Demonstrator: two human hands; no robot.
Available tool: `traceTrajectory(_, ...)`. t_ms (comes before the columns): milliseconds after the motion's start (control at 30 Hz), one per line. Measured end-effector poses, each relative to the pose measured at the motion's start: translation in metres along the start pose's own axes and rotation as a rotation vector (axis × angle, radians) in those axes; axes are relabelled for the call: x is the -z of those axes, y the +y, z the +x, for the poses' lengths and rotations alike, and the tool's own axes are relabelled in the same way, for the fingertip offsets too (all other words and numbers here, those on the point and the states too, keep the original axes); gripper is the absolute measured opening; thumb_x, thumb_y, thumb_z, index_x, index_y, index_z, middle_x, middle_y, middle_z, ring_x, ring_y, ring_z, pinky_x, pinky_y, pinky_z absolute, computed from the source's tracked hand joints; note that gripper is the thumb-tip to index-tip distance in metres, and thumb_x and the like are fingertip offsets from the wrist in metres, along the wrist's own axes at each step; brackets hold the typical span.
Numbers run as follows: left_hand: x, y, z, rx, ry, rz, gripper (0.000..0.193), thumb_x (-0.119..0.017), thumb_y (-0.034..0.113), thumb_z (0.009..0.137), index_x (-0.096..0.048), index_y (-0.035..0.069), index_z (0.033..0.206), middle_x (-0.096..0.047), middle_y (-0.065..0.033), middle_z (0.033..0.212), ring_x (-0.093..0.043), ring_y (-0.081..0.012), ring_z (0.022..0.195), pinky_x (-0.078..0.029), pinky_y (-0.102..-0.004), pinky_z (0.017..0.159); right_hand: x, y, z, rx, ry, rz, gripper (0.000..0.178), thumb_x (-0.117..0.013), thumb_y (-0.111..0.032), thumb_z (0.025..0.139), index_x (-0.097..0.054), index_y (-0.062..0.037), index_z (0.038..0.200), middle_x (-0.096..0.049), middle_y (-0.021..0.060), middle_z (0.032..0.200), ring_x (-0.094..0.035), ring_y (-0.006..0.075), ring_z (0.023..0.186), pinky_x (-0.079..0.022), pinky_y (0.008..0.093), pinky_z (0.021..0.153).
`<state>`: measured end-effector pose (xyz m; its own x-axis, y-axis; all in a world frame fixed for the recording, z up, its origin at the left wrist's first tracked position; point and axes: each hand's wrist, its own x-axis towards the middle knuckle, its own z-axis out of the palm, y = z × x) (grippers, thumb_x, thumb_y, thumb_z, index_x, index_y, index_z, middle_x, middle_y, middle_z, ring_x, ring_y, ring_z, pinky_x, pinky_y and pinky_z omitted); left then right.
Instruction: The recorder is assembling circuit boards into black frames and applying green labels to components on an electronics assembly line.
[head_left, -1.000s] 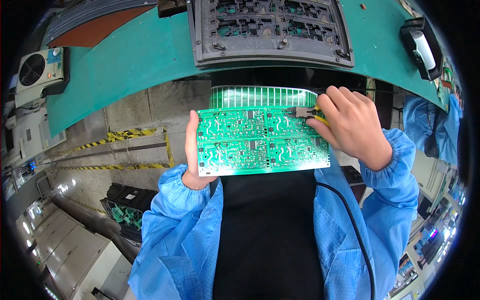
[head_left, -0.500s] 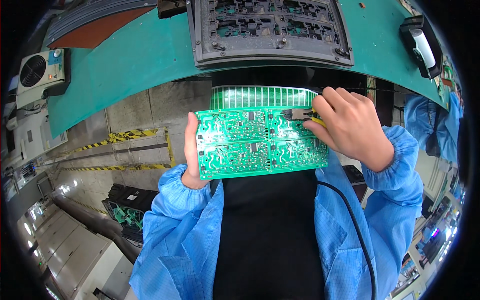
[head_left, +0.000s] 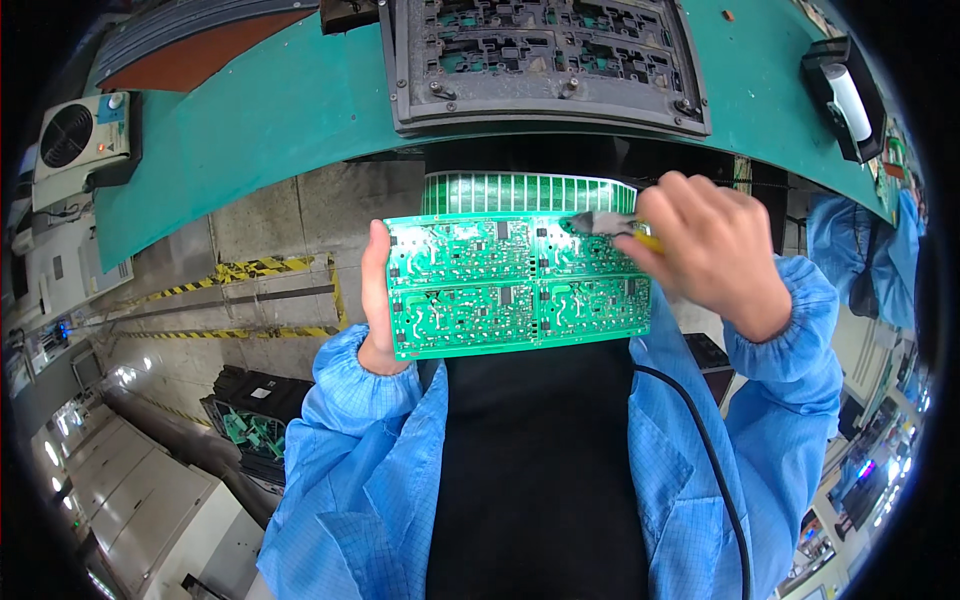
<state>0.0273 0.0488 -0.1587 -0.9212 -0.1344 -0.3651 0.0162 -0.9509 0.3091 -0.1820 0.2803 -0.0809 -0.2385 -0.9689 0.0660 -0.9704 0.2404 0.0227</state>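
A green circuit board panel (head_left: 470,290), divided into several sections with solder joints and small parts, is held out in front of my body. My left hand (head_left: 377,300) grips its left edge, thumb along the side and the other fingers hidden behind. In my closed right hand (head_left: 710,245) is a pair of cutting pliers (head_left: 605,224) with yellow handles. Their dark, slightly blurred jaws lie over the upper right section of the board; whether they touch it I cannot tell. Behind the board's far edge shows a green-and-white striped sheet (head_left: 525,190).
A dark fixture tray (head_left: 550,117) with cutouts and posts sits on the green bench (head_left: 240,150). A fan unit (head_left: 85,140) stands at the left, a black holder with a white roll (head_left: 845,100) at the right. On the floor is a black crate (head_left: 260,395) with green pieces.
My right hand has shifted a little right with the pliers, whose jaws now point more flatly left. The board has moved slightly left in my left hand.
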Motion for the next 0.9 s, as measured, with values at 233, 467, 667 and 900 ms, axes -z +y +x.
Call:
traceTrajectory(233,-0.006,0.016,-0.02,-0.052,0.091,-0.008,0.072,-0.038,0.063,0.101,-0.063,0.0,0.124,-0.069,-0.015,0.118,-0.069,-0.0273,0.103,-0.054,-0.0402,0.092,0.002,0.114,0.006,-0.555,0.235,-0.062,0.03,-0.058,-0.033,0.1,-0.057,-0.0039,0.101,-0.063,0.0183,0.09,-0.061,0.0428,0.082,-0.049,0.0466,0.067)
traceTrajectory(467,-0.03,0.069,-0.021,-0.192,0.025,0.097,0.06,-0.042,0.055,0.103,-0.064,0.002,0.121,-0.071,-0.0142,0.114,-0.069,-0.0263,0.102,-0.056,-0.0403,0.091,-0.015,0.207,0.003,-0.607,0.149,-0.255,0.039,-0.053,-0.04,0.102,-0.06,-0.0049,0.118,-0.067,0.0155,0.111,-0.067,0.0352,0.098,-0.051,0.0437,0.082)
traceTrajectory(667,-0.08,0.156,0.007,-0.385,-0.053,0.095,0.053,-0.047,0.055,0.099,-0.067,0.008,0.116,-0.071,-0.0096,0.115,-0.068,-0.0266,0.105,-0.053,-0.0426,0.095,0.088,0.011,0.15,0.3,0.415,0.515,0.05,-0.079,-0.029,0.081,-0.062,-0.0008,0.119,-0.065,0.0161,0.115,-0.066,0.0285,0.106,-0.051,0.0366,0.09)
traceTrajectory(900,-0.096,0.287,0.041,-0.314,-0.134,0.861,0.094,-0.028,0.08,0.093,-0.061,-0.004,0.121,-0.068,-0.0195,0.101,-0.069,-0.0291,0.087,-0.056,-0.0362,0.076,0.051,0.028,0.275,0.38,0.811,0.146,0.033,-0.077,-0.015,0.081,-0.066,-0.0073,0.111,-0.071,0.0094,0.093,-0.069,0.0295,0.076,-0.053,0.0387,0.064)
